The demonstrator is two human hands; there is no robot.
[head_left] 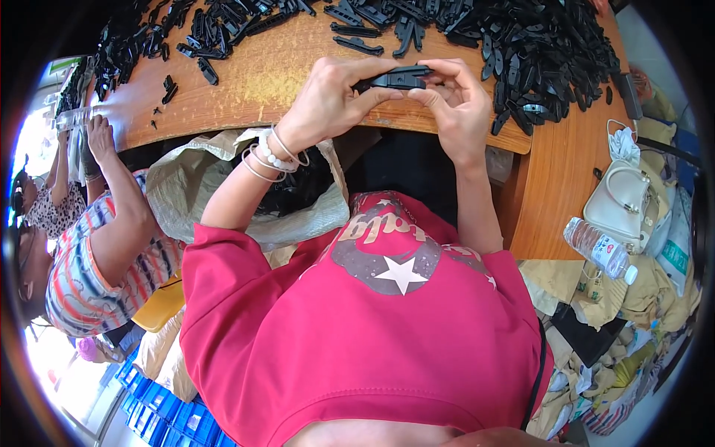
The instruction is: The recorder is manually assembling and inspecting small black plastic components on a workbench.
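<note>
Both my hands meet over the near edge of a wooden table (253,89). Between them is a long black plastic part (395,77). My left hand (328,100) grips its left end with thumb and fingers, and my wrist wears bead and wire bracelets. My right hand (454,104) pinches its right end from above. A big heap of the same black plastic parts (536,52) lies just to the right, and more are scattered at the far left (194,30).
A woven sack (216,186) holding black parts sits under the table by my left arm. A person in a striped shirt (104,253) works at the left. A white handbag (622,201), a face mask and a water bottle (599,249) lie at the right. Blue crates stand at lower left.
</note>
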